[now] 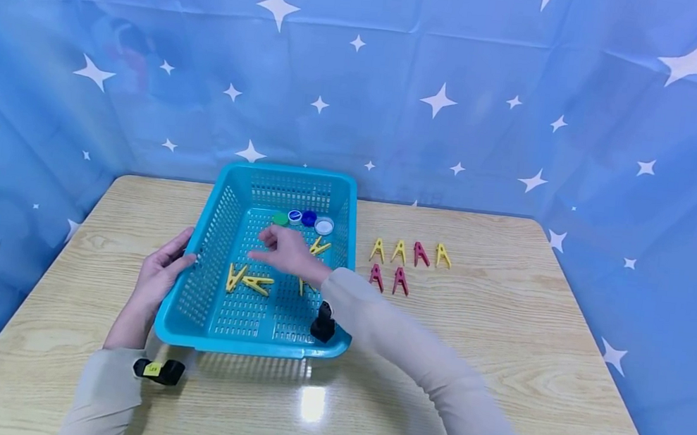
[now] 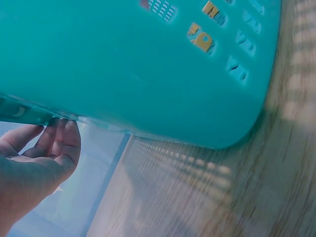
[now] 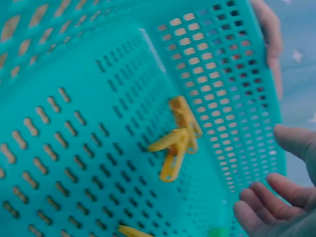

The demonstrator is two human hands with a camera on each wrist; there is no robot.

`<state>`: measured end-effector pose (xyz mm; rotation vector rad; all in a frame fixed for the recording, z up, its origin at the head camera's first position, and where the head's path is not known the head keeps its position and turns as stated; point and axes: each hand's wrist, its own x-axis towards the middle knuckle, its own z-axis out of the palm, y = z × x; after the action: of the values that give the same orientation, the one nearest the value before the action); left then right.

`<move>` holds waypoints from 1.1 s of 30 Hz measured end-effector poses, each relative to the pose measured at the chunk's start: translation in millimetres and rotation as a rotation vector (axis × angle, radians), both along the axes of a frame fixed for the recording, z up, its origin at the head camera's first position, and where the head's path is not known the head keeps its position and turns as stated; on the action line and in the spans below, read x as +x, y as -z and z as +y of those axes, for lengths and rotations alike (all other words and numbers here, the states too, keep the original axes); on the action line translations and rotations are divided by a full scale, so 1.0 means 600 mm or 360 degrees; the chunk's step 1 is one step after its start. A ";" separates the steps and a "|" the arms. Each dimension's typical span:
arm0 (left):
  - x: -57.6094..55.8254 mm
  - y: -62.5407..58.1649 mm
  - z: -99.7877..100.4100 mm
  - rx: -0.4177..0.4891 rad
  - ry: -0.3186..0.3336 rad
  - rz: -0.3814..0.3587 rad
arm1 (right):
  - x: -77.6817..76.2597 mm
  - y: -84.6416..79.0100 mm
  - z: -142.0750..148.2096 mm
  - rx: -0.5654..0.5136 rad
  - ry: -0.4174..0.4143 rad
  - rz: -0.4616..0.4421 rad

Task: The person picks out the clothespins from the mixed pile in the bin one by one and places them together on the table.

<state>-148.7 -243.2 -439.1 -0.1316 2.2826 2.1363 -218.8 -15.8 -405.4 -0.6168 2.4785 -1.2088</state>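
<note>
A turquoise plastic basket (image 1: pixel 245 347) stands tilted on the table, its left rim gripped by my left hand (image 1: pixel 158 272), thumb over the edge. In the left wrist view, the fingers of that hand (image 2: pixel 57 145) curl at the rim. My right hand (image 1: pixel 287 250) reaches inside the basket with nothing in it, thumb and fingers apart in the right wrist view. Below it on the basket floor lie two yellow clothespins (image 1: pixel 257 284), seen close together as yellow clothespins (image 3: pixel 177 140) in the right wrist view. More yellow clothespins (image 1: pixel 318 246) lie partly behind the right hand and arm.
Toward the basket's back lie a green cap (image 1: pixel 280 219), a white-and-blue cap (image 1: pixel 295 217), a dark blue cap (image 1: pixel 309 218) and a white cap (image 1: pixel 324 226). Right of the basket, yellow clothespins (image 1: pixel 399 251) and red clothespins (image 1: pixel 401 281) form two rows on the wooden table (image 1: pixel 532 350).
</note>
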 end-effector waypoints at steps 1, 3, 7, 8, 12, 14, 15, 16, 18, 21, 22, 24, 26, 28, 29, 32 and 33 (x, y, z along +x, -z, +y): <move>0.000 0.000 0.000 0.0004 0.0001 0.0003 | 0.000 0.003 -0.001 0.0002 -0.0001 -0.0024; 0.000 0.000 0.000 0.0007 0.0002 0.0003 | 0.001 0.007 -0.005 0.0016 -0.0013 -0.0048; -0.001 -0.001 0.000 -0.0010 0.0013 -0.0003 | 0.003 0.013 -0.011 0.0085 -0.0031 -0.0058; -0.001 -0.001 -0.001 -0.0014 0.0015 -0.0006 | 0.003 0.015 -0.013 0.0112 -0.0037 -0.0056; -0.001 -0.003 -0.001 -0.0023 0.0024 -0.0011 | 0.005 0.021 -0.019 0.0217 -0.0069 -0.0067; -0.002 -0.002 -0.001 -0.0016 0.0025 -0.0012 | 0.007 0.023 -0.023 0.0266 -0.0095 -0.0043; -0.002 -0.002 -0.001 -0.0012 0.0023 -0.0012 | 0.007 0.024 -0.025 0.0287 -0.0109 -0.0025; -0.002 -0.002 -0.001 -0.0007 0.0021 -0.0011 | 0.008 0.025 -0.027 0.0311 -0.0120 -0.0005; -0.002 -0.002 -0.001 0.0004 0.0014 -0.0009 | 0.010 0.027 -0.031 0.0350 -0.0130 0.0034; -0.002 -0.001 0.000 -0.0001 0.0004 -0.0003 | 0.010 0.029 -0.035 0.0374 -0.0122 0.0015; -0.002 -0.001 -0.001 0.0000 0.0002 -0.0002 | 0.010 0.030 -0.036 0.0377 -0.0115 -0.0007; -0.001 -0.001 -0.001 -0.0001 -0.0002 -0.0001 | 0.009 0.032 -0.038 0.0369 -0.0113 -0.0055; -0.001 -0.001 -0.001 -0.0001 -0.0004 -0.0001 | 0.007 0.036 -0.041 0.0376 -0.0135 -0.0072; -0.001 0.000 -0.001 0.0002 -0.0007 0.0002 | 0.005 0.043 -0.044 0.0399 -0.0169 -0.0041; -0.001 0.000 -0.001 -0.0003 -0.0007 0.0008 | 0.003 0.047 -0.045 0.0413 -0.0186 -0.0021; -0.002 0.001 -0.001 -0.0021 -0.0007 0.0013 | 0.000 0.057 -0.048 0.0456 -0.0218 0.0020; -0.002 0.001 -0.002 -0.0023 -0.0008 0.0013 | -0.001 0.059 -0.049 0.0460 -0.0222 0.0017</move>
<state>-150.0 -244.1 -439.5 -0.1290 2.3047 2.1271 -219.3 -45.1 -441.0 -0.7017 2.5062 -0.7786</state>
